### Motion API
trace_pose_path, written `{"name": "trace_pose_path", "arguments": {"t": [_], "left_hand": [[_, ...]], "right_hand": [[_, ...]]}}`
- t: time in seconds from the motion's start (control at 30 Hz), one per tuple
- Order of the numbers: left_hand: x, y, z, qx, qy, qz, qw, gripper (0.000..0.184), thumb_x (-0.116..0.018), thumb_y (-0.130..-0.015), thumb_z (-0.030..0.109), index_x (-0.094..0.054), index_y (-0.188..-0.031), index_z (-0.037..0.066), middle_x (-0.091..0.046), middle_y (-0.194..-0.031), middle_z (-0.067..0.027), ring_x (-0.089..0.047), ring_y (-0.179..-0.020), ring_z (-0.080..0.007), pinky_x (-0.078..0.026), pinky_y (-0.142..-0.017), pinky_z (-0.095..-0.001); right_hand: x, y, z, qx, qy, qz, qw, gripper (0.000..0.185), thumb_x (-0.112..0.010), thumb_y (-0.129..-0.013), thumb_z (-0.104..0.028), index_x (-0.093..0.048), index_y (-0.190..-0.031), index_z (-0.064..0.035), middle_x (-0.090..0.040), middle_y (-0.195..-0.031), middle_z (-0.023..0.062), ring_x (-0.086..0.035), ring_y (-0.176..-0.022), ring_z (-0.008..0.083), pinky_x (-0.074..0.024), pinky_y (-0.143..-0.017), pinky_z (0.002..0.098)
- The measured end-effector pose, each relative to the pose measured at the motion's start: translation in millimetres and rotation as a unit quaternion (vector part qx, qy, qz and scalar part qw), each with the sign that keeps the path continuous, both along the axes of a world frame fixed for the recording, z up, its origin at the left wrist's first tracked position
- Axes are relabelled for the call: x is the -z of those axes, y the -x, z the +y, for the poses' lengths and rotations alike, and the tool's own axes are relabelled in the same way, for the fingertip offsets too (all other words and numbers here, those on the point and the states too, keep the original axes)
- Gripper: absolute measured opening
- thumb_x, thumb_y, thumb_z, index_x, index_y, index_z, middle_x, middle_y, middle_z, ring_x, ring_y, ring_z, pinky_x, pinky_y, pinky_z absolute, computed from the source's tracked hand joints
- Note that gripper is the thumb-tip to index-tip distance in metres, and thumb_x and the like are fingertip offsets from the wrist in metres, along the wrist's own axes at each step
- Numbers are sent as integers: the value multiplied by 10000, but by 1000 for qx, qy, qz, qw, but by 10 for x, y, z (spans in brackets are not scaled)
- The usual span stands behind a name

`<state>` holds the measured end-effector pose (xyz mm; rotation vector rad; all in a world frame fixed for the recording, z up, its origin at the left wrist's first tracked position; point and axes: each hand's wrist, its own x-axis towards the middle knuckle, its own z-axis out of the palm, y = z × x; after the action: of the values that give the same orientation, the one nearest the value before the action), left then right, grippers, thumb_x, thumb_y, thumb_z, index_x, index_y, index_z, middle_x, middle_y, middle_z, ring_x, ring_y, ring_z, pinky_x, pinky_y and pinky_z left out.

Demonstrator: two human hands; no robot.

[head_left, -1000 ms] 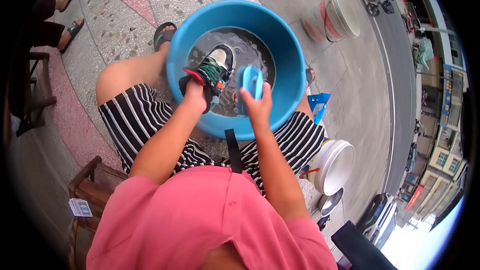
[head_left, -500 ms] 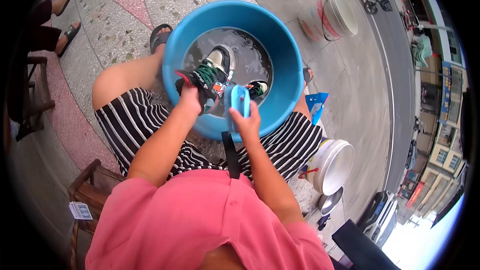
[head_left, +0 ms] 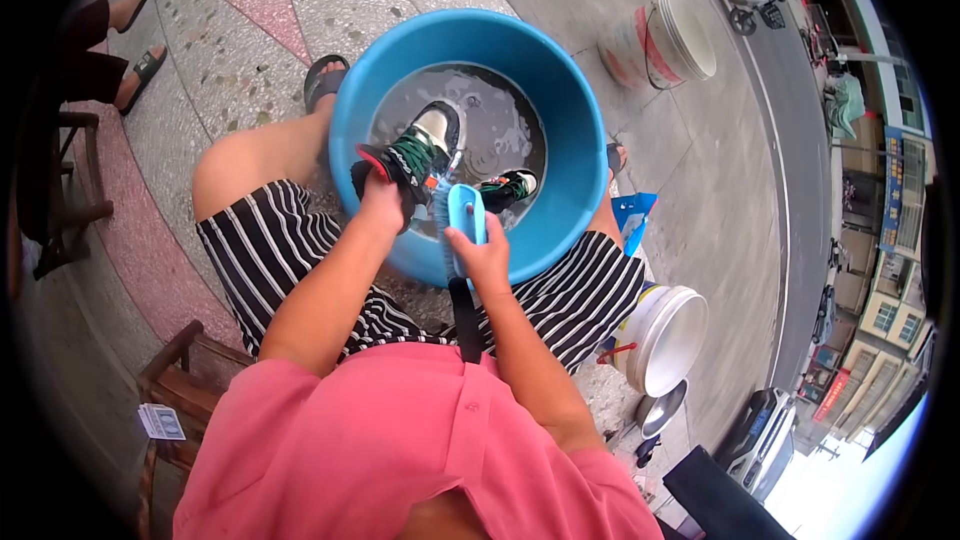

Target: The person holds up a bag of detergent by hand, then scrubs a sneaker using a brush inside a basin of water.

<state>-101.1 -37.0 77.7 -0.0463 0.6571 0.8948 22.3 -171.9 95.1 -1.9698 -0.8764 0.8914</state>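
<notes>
My left hand point(head_left: 382, 202) is closed at the heel end of a sneaker point(head_left: 425, 145) with green laces, a white toe and a red lining; some of the fingers are hidden by the shoe. It holds the sneaker tilted over the grey water in a blue basin point(head_left: 565, 100). A light-blue scrub brush point(head_left: 466, 215) is gripped by my right hand point(head_left: 484, 258), its bristles facing left, close to the sneaker's side. Whether they touch I cannot tell. A second sneaker point(head_left: 508, 187) lies partly in the water, just beyond the brush.
Two white buckets stand on the right, one farther off point(head_left: 685, 35) and one nearer point(head_left: 675, 340). Beside the nearer bucket is a metal bowl point(head_left: 662, 408). A wooden chair point(head_left: 180, 390) is at lower left. Another person's sandalled feet point(head_left: 140, 75) show at upper left.
My right hand and the brush have moved slightly down and left, and the bristles now show more. The held sneaker has barely shifted.
</notes>
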Motion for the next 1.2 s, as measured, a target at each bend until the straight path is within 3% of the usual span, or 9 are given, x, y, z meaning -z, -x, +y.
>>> {"name": "trace_pose_path", "arguments": {"t": [0.17, 0.33, 0.37, 0.63, 0.77, 0.8, 0.87, 1.0, 1.2], "left_hand": [[-227, -126, -111, 76, 7, 29, 997, 281, -455, -913, 212, -556, -1101, 29, -629, -1000, -83, -616, -858, -201, -505, -713, -311], [-17, -233, -301, 106, -66, 45, 991, 269, -463, -911, 179, -568, -1088, 7, -614, -1030, -81, -592, -932, -160, -469, -803, -279], [187, -178, -276, 104, -76, 51, 990, 267, -465, -908, 174, -570, -1086, 4, -612, -1036, -83, -589, -942, -157, -463, -818, -278], [256, -194, -290, 179, -163, 115, 964, 334, -474, -894, 293, -567, -1080, 32, -595, -1095, -95, -571, -999, -171, -437, -876, -315], [-76, -165, -321, 373, -469, 547, 585, 401, -459, -866, 319, -506, -1192, 90, -517, -1239, -105, -450, -1180, -242, -347, -985, -373], [-86, -124, -348, 272, -611, 583, 461, 340, -466, -852, 293, -540, -1122, 102, -567, -1133, -122, -513, -1086, -265, -393, -910, -387], [-93, -196, -307, 317, -524, 586, 531, 255, -485, -835, 271, -562, -1017, 111, -602, -998, -105, -563, -962, -269, -427, -823, -399], [-381, -148, -285, 349, -548, 541, 534, 177, -489, -823, 228, -566, -931, 111, -610, -913, -87, -583, -863, -267, -440, -764, -407], [-52, -190, -400, 293, -584, 567, 502, 171, -503, -798, 203, -591, -915, 115, -620, -889, -82, -584, -833, -289, -447, -746, -414]], "right_hand": [[-746, -305, 572, 101, -146, 44, 983, 467, -753, -713, -216, -548, -1078, -10, -593, -942, 100, -572, -869, 169, -463, -750, 307], [-620, -402, 833, -12, -104, -209, 972, 560, -768, -655, -283, -544, -1094, -17, -570, -979, 188, -561, -893, 328, -450, -787, 384], [-509, -304, 724, -35, -84, -268, 959, 533, -771, -672, -288, -558, -1077, -13, -607, -986, 141, -584, -867, 198, -465, -767, 320], [-623, -462, 424, 22, -93, -32, 995, 483, -777, -673, -250, -564, -1033, -9, -615, -872, 105, -592, -819, 186, -468, -744, 312], [-666, -807, 692, 18, -80, -155, 985, 516, -770, -665, -295, -568, -1032, 8, -633, -894, 141, -612, -781, 221, -478, -715, 321], [-698, -791, 747, -12, -34, -141, 989, 528, -770, -660, -310, -572, -1033, 8, -635, -895, 152, -616, -783, 228, -478, -717, 325], [-710, -654, 775, -77, 15, -160, 984, 514, -784, -657, -312, -607, -1031, -6, -644, -839, 98, -601, -759, 157, -481, -706, 290], [-909, -279, 758, -227, 68, -197, 951, 627, -767, -610, -387, -585, -1065, 3, -621, -967, 201, -602, -892, 349, -469, -791, 377], [-902, -775, 728, -136, 66, -219, 964, 532, -747, -638, -370, -606, -999, -7, -632, -915, 190, -617, -831, 327, -481, -727, 373]]}}
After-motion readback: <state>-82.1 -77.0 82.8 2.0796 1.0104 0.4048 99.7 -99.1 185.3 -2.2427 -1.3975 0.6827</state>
